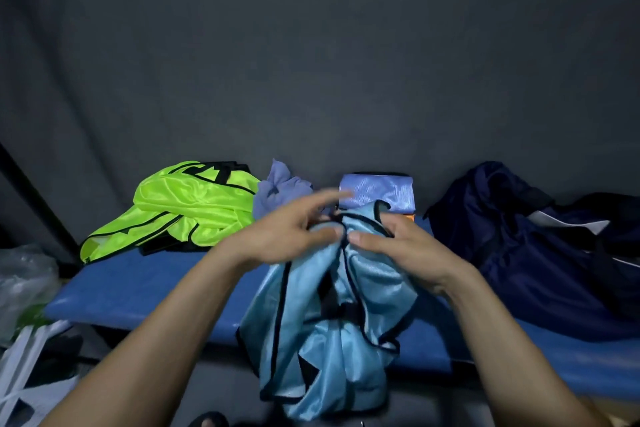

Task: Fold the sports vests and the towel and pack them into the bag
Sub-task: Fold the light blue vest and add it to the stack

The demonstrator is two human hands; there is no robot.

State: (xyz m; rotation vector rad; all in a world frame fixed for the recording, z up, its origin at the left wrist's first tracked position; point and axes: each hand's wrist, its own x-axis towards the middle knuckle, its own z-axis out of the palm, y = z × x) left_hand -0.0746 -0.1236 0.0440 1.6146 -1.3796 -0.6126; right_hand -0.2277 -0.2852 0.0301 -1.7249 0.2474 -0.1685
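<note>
A light blue sports vest (325, 329) with black trim hangs crumpled in front of me over the blue bench (138, 288). My left hand (287, 232) and my right hand (398, 239) both pinch its top edge, thumbs almost meeting; the left index finger sticks out, blurred. Behind them stands a folded blue vest (381, 192). To the left of it sits a crumpled lilac towel (277, 189). Neon yellow vests (180, 208) lie heaped at the bench's far left. The dark navy bag (536, 246) slumps at the right end.
A dark grey cloth backdrop (311, 62) hangs right behind the bench. Clear plastic bags (24, 281) and white packaging (31, 367) lie on the floor at the left. An orange item (410, 218) peeks out beneath the folded vest.
</note>
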